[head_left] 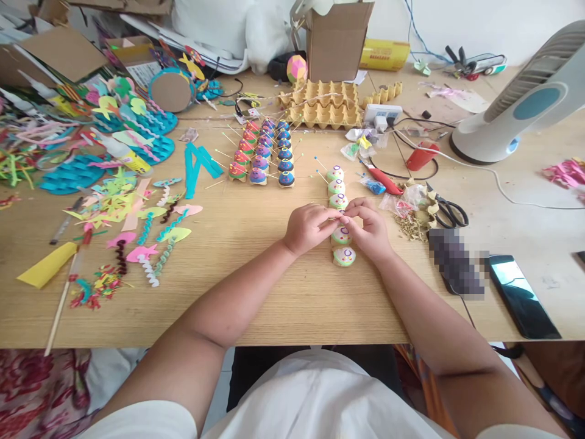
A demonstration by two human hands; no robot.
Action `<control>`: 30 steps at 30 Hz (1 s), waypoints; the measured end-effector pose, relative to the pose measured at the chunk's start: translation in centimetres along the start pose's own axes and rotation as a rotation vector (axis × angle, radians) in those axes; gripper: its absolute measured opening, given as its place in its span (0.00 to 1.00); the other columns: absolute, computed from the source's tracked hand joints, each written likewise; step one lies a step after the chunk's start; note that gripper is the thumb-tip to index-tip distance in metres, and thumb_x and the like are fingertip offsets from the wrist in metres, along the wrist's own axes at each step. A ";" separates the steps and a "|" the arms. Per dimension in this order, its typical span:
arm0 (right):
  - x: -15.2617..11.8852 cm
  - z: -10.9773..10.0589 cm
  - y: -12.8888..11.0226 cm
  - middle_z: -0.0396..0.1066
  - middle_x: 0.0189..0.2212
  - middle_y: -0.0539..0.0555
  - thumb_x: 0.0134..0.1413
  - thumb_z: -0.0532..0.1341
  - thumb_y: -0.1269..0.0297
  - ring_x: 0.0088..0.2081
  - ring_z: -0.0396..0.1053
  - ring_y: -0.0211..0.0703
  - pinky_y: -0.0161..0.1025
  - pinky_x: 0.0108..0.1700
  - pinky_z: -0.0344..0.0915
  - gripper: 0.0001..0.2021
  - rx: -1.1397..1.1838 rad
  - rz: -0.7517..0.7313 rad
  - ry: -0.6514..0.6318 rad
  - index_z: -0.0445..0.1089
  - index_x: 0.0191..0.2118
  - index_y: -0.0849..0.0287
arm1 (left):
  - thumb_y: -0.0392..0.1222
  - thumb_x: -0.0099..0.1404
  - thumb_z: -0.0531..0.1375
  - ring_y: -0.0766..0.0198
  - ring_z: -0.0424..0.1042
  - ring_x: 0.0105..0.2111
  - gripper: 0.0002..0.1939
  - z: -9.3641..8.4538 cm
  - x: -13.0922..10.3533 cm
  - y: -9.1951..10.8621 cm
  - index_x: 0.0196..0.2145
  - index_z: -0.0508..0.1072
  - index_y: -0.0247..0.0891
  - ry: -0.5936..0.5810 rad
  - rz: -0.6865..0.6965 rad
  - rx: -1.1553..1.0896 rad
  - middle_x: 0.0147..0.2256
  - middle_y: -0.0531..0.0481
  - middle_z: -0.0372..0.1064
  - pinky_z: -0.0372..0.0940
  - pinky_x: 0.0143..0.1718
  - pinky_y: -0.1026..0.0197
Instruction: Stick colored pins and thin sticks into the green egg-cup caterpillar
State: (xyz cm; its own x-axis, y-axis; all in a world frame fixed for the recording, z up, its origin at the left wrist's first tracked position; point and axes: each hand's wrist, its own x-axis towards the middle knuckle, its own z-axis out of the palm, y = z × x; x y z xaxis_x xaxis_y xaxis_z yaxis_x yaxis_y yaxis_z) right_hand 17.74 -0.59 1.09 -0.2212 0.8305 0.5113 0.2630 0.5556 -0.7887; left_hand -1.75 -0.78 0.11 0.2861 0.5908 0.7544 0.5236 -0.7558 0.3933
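"Where is the work?"

"At the table's center, a single row of white-and-pale-green domed egg-carton cups point(339, 200), ringed in purple and dotted with red, runs away from a person in a white shirt point(315, 399)."

"And the hands?"

"The left hand point(311, 228) and the right hand point(368, 228) meet over the row's middle, fingers bent and thumbs near forefingers. Whether they grip anything small, I cannot tell."

"How far along is it?"

"Painting looks done on every cup in view; one is mostly hidden by the fingers. Thin blue-tipped sticks point(322, 163) jut from the far end, but none show on the two nearest cups, so those appear left to do."

"Anything finished?"

"Beyond, to the left, red-and-green point(238, 155), purple-and-blue point(260, 161) and dark-blue point(286, 164) rows of domed cups stand with pale-tipped sticks about them, seemingly complete."
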 end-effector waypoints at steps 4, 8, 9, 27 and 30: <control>-0.1 0.1 0.1 0.72 0.38 0.54 0.63 0.67 0.47 0.43 0.71 0.46 0.49 0.51 0.69 0.17 0.004 0.006 0.010 0.74 0.29 0.54 | 0.46 0.73 0.65 0.66 0.76 0.30 0.10 0.0 0.0 0.0 0.45 0.82 0.39 0.006 -0.019 -0.054 0.29 0.52 0.79 0.67 0.37 0.63; 0.0 0.1 0.2 0.71 0.36 0.54 0.62 0.67 0.46 0.41 0.71 0.46 0.48 0.49 0.69 0.19 0.008 0.011 0.024 0.74 0.27 0.55 | 0.49 0.72 0.65 0.66 0.75 0.29 0.12 0.2 -0.1 -0.3 0.44 0.83 0.41 -0.048 -0.032 -0.058 0.28 0.52 0.78 0.66 0.36 0.63; 0.0 0.1 0.2 0.71 0.35 0.54 0.62 0.67 0.46 0.41 0.71 0.46 0.47 0.48 0.69 0.19 0.008 0.010 0.024 0.74 0.27 0.55 | 0.50 0.73 0.64 0.67 0.74 0.29 0.12 0.3 -0.2 -0.4 0.44 0.83 0.40 -0.051 -0.029 -0.044 0.27 0.52 0.77 0.65 0.36 0.63; 0.0 0.0 0.2 0.72 0.34 0.53 0.61 0.69 0.47 0.39 0.72 0.45 0.46 0.45 0.70 0.17 0.029 0.014 0.013 0.78 0.28 0.54 | 0.47 0.73 0.64 0.67 0.71 0.26 0.10 0.2 -0.1 -0.4 0.39 0.82 0.40 -0.007 0.026 -0.032 0.24 0.54 0.73 0.63 0.34 0.62; 0.0 0.0 0.2 0.73 0.34 0.54 0.60 0.69 0.46 0.39 0.72 0.45 0.47 0.47 0.70 0.17 0.027 0.026 0.017 0.78 0.29 0.53 | 0.46 0.73 0.64 0.67 0.71 0.26 0.08 0.2 -0.1 -0.3 0.39 0.81 0.40 0.006 0.011 -0.042 0.24 0.54 0.73 0.62 0.34 0.62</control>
State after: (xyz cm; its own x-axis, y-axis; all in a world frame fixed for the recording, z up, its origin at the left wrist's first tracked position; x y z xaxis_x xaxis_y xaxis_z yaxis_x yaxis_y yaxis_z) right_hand 17.79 -0.42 0.91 -0.1987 0.8450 0.4964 0.2427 0.5332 -0.8104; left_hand -1.76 -0.52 -0.19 0.2863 0.5808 0.7621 0.4866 -0.7733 0.4065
